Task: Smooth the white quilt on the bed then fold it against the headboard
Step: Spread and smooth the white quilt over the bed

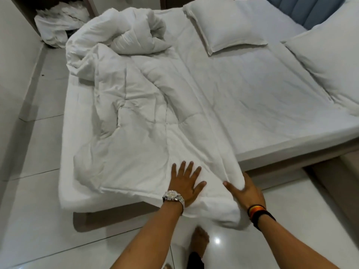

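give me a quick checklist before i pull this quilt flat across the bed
1. Left hand flat on the quilt: ok.
2. Right hand grips the quilt's near corner: ok.
3. Quilt spread out: not ok, its far end is bunched in a heap.
4. Pillows out of the way near the headboard: ok.
5. Sheet smooth: not ok, lightly creased.
6. Quilt's far edge free: cannot tell.

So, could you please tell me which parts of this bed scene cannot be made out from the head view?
- Right hand fingers: hidden under the quilt corner it grips.
- Headboard: cut off by the top edge.
- Right pillow: cut off by the right edge.
- White heap on the floor: partly hidden behind the bunched quilt.
- Watch dial: too small to read.
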